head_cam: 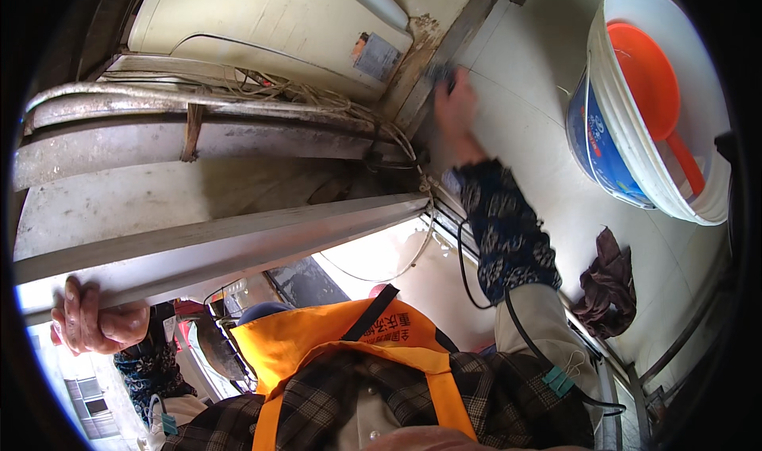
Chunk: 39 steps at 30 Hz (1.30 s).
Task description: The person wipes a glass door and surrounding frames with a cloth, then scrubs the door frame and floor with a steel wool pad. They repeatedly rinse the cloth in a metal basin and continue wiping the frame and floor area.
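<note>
My left hand (98, 320) has its fingers curled over the lower edge of a long pale board or frame (178, 266) at the lower left. Towards the top centre, my right hand (455, 103) is blurred and reaches to the worn wooden edge (417, 103) beside a tiled surface. A dark, blurred object (439, 73) is gripped in its fingers; its kind is not clear. Cables (381, 121) run beside that edge, left of the right hand. Above them stands a cream-coloured appliance or panel (280, 28) with a grey label.
A white and blue plastic bucket (610, 147) with a red plastic dipper (646, 82) inside stands at the upper right. A crumpled dark cloth (604, 290) lies on the tiles (530, 130) below it. A thin black cable (464, 260) hangs near my right sleeve. Metal rails border the lower right.
</note>
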Each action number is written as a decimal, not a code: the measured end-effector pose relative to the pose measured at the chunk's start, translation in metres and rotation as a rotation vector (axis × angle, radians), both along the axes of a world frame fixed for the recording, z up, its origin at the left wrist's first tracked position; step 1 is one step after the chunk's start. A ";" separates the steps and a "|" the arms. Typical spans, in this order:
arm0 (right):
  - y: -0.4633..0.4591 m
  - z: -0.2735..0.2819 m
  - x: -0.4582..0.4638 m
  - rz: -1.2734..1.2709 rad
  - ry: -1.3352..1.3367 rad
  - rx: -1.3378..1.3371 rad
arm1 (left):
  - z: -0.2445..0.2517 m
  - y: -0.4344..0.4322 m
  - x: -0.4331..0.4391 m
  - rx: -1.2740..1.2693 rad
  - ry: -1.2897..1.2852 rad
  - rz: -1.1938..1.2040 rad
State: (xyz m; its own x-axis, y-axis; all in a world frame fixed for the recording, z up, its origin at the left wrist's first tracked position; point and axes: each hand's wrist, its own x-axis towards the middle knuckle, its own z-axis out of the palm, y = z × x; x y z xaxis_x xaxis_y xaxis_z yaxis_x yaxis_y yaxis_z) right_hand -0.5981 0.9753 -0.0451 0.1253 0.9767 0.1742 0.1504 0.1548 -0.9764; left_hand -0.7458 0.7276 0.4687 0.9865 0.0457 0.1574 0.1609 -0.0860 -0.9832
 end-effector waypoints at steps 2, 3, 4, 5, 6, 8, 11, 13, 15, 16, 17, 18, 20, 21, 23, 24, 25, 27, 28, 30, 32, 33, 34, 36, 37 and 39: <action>0.055 0.016 0.008 -0.207 0.029 0.054 | -0.001 0.000 -0.002 0.072 0.072 0.022; 0.071 0.021 0.013 -0.214 -0.008 0.093 | -0.003 -0.001 -0.003 0.074 0.014 0.022; 0.082 0.024 0.016 -0.215 -0.053 0.111 | -0.004 -0.001 -0.004 0.018 -0.058 -0.011; 0.086 0.027 0.017 -0.238 -0.091 0.155 | -0.005 -0.002 -0.004 -0.026 -0.137 0.017; 0.081 0.027 0.016 -0.106 -0.150 0.134 | -0.007 -0.003 -0.003 -0.053 -0.207 0.043; 0.047 0.021 0.012 0.120 -0.275 0.105 | -0.010 -0.007 0.002 -0.096 -0.232 0.139; -0.044 0.003 0.002 0.330 -0.030 0.188 | -0.011 -0.016 0.014 -0.086 -0.247 0.323; -0.100 -0.009 0.015 0.530 -0.018 0.088 | -0.008 -0.023 0.020 -0.110 -0.243 0.448; -0.139 -0.022 0.053 0.783 -0.107 0.052 | -0.006 -0.027 0.018 -0.106 -0.245 0.511; -0.158 -0.027 0.071 0.848 -0.197 0.063 | -0.007 -0.031 0.015 -0.106 -0.272 0.510; -0.172 -0.033 0.102 0.945 -0.354 -0.046 | -0.007 -0.033 0.008 -0.048 -0.255 0.515; -0.177 -0.037 0.127 0.964 -0.421 -0.175 | -0.008 -0.036 0.000 -0.076 -0.292 0.460; -0.173 -0.042 0.180 1.014 -0.451 -0.134 | -0.008 -0.044 -0.021 -0.034 -0.403 0.502; -0.167 -0.040 0.205 1.046 -0.545 -0.181 | -0.003 -0.049 -0.031 -0.053 -0.376 0.506; -0.165 -0.028 0.255 1.020 -0.729 -0.183 | 0.005 -0.061 -0.045 -0.105 -0.377 0.519; -0.164 -0.013 0.284 0.942 -0.779 -0.207 | 0.012 -0.066 -0.056 -0.130 -0.396 0.590; -0.165 -0.003 0.319 0.866 -0.793 -0.196 | 0.023 -0.075 -0.055 -0.190 -0.315 0.771; -0.176 0.026 0.383 0.593 -1.163 -0.187 | 0.043 -0.071 -0.067 -0.383 -0.181 0.824; -0.186 0.035 0.408 0.546 -1.258 -0.370 | 0.046 -0.072 -0.066 -0.470 -0.117 0.856; -0.217 0.034 0.437 0.490 -1.348 -0.647 | 0.044 -0.073 -0.064 -0.250 -0.134 0.745; -0.270 0.026 0.438 0.391 -1.304 -0.732 | 0.031 -0.069 -0.059 -0.334 -0.270 0.480; -0.289 0.016 0.440 0.314 -1.212 -0.651 | 0.022 -0.068 -0.057 -0.338 -0.306 0.380; -0.294 0.006 0.447 0.270 -1.199 -0.554 | 0.015 -0.064 -0.050 -0.254 -0.229 0.387; -0.299 -0.006 0.455 0.263 -1.130 -0.497 | 0.010 -0.057 -0.038 -0.239 -0.228 0.302; -0.293 -0.007 0.461 0.248 -1.125 -0.582 | 0.010 -0.050 -0.030 -0.259 -0.248 0.257; -0.277 0.007 0.462 0.246 -0.998 -0.560 | 0.008 -0.040 -0.016 -0.280 -0.312 0.175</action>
